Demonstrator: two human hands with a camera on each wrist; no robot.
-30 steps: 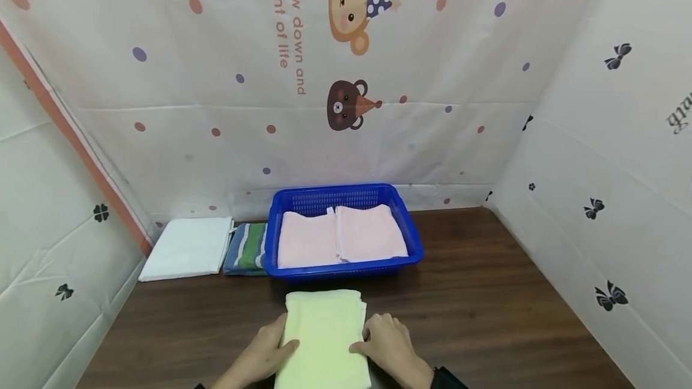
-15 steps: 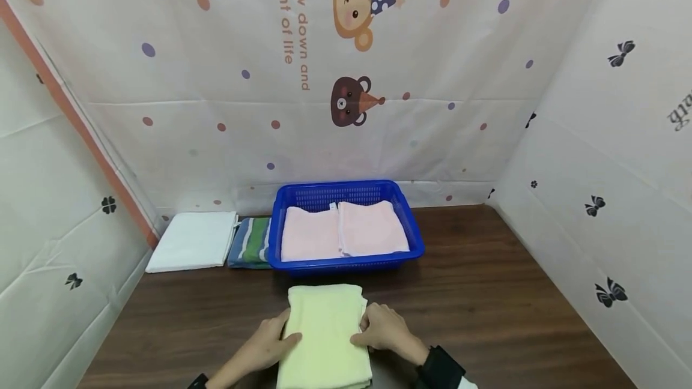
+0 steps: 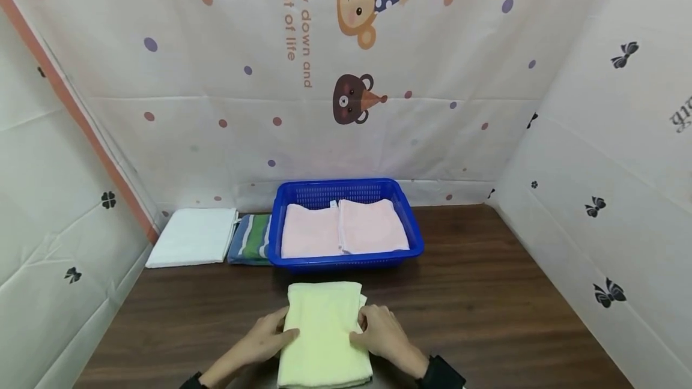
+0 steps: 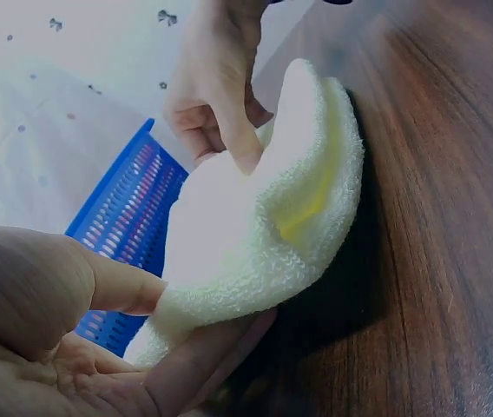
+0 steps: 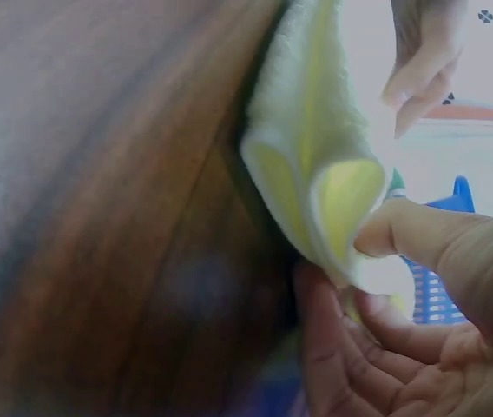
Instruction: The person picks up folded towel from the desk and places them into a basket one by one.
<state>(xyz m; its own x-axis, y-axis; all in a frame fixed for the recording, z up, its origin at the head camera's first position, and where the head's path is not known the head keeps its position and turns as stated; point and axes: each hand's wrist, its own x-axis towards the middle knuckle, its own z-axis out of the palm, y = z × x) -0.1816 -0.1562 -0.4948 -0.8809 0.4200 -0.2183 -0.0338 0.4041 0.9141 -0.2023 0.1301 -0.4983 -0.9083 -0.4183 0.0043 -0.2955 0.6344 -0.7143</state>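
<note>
A folded pale yellow towel (image 3: 325, 336) lies near the table's front, between both hands. My left hand (image 3: 263, 337) grips its left edge, thumb on top; in the left wrist view the fingers (image 4: 201, 358) are under the towel (image 4: 238, 217). On the opposite edge, my right hand (image 3: 385, 335) pinches the cloth. The right wrist view has its thumb (image 5: 424, 233) against a looped fold of the towel (image 5: 307, 130), with other fingers curled below. The layers stand slightly apart at that end.
Behind the towel is a blue plastic basket (image 3: 346, 264) holding two folded pink towels (image 3: 373, 227). To its left lie a striped blue and green folded cloth (image 3: 255, 238) and a folded white towel (image 3: 193, 238). Printed sheets (image 3: 216, 155) hang around the dark wooden table (image 3: 486, 305).
Both hands keep their hold on the towel's sides, with only slight shifts of the fingers. The head view has tilted a little, so the scene sits slightly higher.
</note>
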